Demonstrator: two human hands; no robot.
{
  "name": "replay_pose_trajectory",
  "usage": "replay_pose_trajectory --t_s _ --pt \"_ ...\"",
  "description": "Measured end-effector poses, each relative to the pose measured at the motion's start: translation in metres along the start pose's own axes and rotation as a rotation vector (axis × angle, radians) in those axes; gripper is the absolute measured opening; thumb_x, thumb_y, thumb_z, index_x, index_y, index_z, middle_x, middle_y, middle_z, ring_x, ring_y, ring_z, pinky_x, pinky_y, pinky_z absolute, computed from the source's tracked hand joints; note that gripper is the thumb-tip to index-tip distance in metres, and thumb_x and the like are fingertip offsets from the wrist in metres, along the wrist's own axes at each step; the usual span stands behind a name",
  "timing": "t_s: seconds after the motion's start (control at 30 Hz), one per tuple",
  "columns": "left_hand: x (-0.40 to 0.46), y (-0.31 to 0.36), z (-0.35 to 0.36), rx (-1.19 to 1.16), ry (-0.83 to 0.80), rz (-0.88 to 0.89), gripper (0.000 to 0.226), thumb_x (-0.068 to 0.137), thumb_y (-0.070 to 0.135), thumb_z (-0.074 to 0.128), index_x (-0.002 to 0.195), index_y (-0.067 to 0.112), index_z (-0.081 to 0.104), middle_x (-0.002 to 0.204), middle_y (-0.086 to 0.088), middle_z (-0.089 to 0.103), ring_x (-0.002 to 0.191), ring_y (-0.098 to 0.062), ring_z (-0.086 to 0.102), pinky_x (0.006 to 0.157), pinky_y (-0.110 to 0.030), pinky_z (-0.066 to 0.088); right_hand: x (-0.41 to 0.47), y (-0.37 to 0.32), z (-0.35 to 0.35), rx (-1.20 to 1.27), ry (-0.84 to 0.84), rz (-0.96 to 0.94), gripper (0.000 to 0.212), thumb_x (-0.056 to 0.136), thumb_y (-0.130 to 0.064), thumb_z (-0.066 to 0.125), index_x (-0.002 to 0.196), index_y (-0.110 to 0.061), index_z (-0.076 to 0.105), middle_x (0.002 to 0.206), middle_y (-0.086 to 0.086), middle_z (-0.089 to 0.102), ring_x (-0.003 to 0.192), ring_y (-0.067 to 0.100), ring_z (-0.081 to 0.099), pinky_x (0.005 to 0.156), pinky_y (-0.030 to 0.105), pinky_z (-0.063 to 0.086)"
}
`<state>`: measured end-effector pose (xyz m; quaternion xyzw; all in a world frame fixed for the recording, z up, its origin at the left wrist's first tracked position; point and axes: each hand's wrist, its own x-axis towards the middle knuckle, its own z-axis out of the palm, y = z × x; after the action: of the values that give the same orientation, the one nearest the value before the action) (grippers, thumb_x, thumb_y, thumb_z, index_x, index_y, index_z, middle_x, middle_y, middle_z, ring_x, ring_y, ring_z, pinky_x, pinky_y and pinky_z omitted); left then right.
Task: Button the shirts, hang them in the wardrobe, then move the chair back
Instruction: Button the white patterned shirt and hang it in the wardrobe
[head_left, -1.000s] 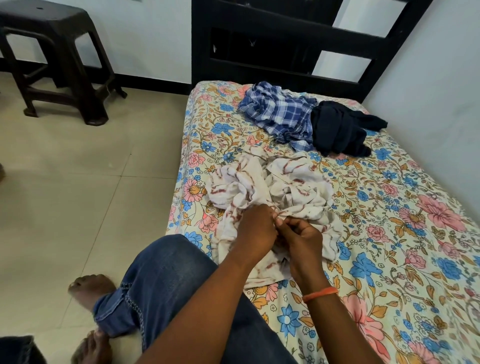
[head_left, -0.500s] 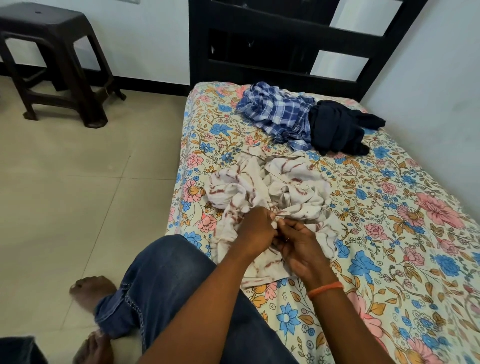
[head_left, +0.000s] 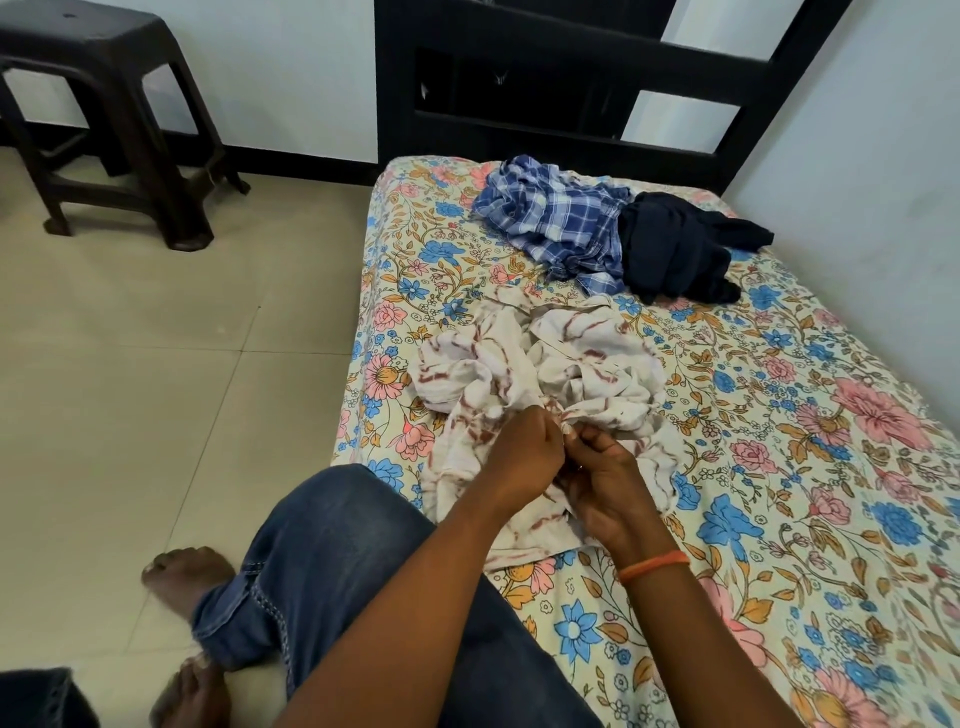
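A crumpled white shirt with brown streaks (head_left: 566, 364) lies on the flowered bed near its left edge. My left hand (head_left: 524, 452) and my right hand (head_left: 602, 483) meet over its near part, each pinching a fold of the white fabric between thumb and fingers. The button itself is hidden between my fingers. Farther up the bed lie a blue checked shirt (head_left: 556, 218) and a dark navy garment (head_left: 675, 249), side by side and touching. A dark plastic stool (head_left: 98, 109) stands on the floor at the far left.
The bed with its floral sheet (head_left: 779, 467) fills the right side, with a black headboard (head_left: 545, 88) behind and a pale wall on the right. My jeans-clad leg (head_left: 332, 561) and bare feet are by the bed's edge on the beige tiled floor (head_left: 130, 364).
My hands stay together on the same part of the white shirt, with small finger movements only. The view has shifted slightly.
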<state>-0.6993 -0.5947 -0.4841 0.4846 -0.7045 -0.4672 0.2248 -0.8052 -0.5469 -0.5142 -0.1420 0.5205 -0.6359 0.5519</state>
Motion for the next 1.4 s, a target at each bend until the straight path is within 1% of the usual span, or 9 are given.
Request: replay_pose_trajectory --t_s 0.07,0.3,0.4,0.5,0.63,0.77,0.9,1.07,1.4 --pt "-0.001 0.0 -0.001 -0.025 -0.005 -0.005 0.019 0.1 0.017 0.041 0.09 0.007 0.053 0.082 -0.007 0.056 0.073 -0.018 0.051 0.063 -0.032 0.038 0.001 -0.002 -0.002 0.01 -0.009 0.009 0.035 0.058 -0.017 0.081 0.088 -0.008 0.067 0.079 0.012 0.063 0.074 0.025 0.059 0.068 0.038 0.055" --pt "-0.002 -0.012 0.005 0.206 0.055 0.022 0.017 0.098 0.027 0.044 0.085 0.017 0.049 0.085 -0.002 0.056 0.085 -0.024 0.058 0.074 -0.039 0.049 -0.002 0.003 -0.009 -0.086 -0.015 -0.059 0.019 0.081 -0.013 0.072 0.095 0.001 0.069 0.089 0.021 0.071 0.077 0.029 0.069 0.075 0.044 0.056" --pt "-0.006 -0.014 0.002 0.516 0.026 0.042 0.015 0.093 0.022 0.048 0.097 0.014 0.06 0.101 -0.007 0.063 0.096 -0.028 0.062 0.082 -0.039 0.05 -0.008 0.002 -0.007 -0.26 0.107 -0.099 0.013 0.087 -0.006 0.071 0.094 0.004 0.068 0.083 0.025 0.069 0.063 0.028 0.067 0.055 0.035 0.058" --pt "-0.008 -0.02 0.002 0.714 0.03 0.076 0.029 0.092 0.021 0.053 0.117 0.007 0.058 0.125 -0.014 0.055 0.11 -0.033 0.056 0.091 -0.043 0.048 -0.009 -0.004 -0.006 -0.307 0.328 -0.188 0.029 0.088 -0.022 0.075 0.101 0.002 0.064 0.088 0.021 0.071 0.066 0.029 0.069 0.053 0.038 0.058" --pt "-0.009 -0.019 0.003 0.901 0.18 0.332 0.029 0.068 0.016 0.073 0.095 0.008 0.066 0.116 -0.014 0.049 0.097 -0.033 0.052 0.073 -0.042 0.048 -0.006 -0.011 -0.009 -0.496 0.524 -0.461 0.063 0.071 -0.035 0.088 0.113 -0.022 0.043 0.089 0.008 0.058 0.079 0.032 0.066 0.064 0.054 0.06" --pt "0.0 -0.014 0.003 0.902 0.221 0.532 0.041 0.065 0.019 0.073 0.104 0.011 0.062 0.118 -0.008 0.056 0.109 -0.03 0.05 0.093 -0.047 0.038 0.0 -0.01 -0.006 -0.847 0.476 -0.553 0.041 0.068 -0.029 0.09 0.086 -0.023 0.054 0.078 0.001 0.058 0.07 0.024 0.063 0.064 0.049 0.057" --pt "0.011 -0.019 0.003 0.817 0.226 0.322 0.029 0.08 0.014 0.057 0.109 0.012 0.055 0.096 -0.006 0.063 0.093 -0.03 0.06 0.091 -0.046 0.033 0.001 -0.011 -0.007 -0.79 0.531 -0.492 0.028 0.07 -0.011 0.084 0.081 -0.017 0.06 0.075 -0.001 0.064 0.069 0.017 0.063 0.066 0.033 0.053" --pt "0.026 -0.022 -0.003 0.804 0.243 0.17 0.025 0.094 0.012 0.042 0.119 0.013 0.044 0.104 -0.003 0.057 0.085 -0.029 0.061 0.091 -0.044 0.029 0.0 -0.005 -0.017 -0.467 0.519 -0.316 0.013 0.083 0.001 0.066 0.094 -0.006 0.067 0.086 0.017 0.07 0.055 0.022 0.07 0.059 0.048 0.062" --pt "0.036 -0.027 0.008 0.692 0.236 0.053 0.025 0.09 0.021 0.044 0.103 0.024 0.065 0.104 0.001 0.06 0.089 -0.026 0.062 0.084 -0.039 0.03 -0.001 0.007 -0.026 -0.537 0.553 -0.369 0.016 0.09 -0.004 0.061 0.082 -0.011 0.073 0.071 0.013 0.07 0.047 0.023 0.066 0.054 0.037 0.057"
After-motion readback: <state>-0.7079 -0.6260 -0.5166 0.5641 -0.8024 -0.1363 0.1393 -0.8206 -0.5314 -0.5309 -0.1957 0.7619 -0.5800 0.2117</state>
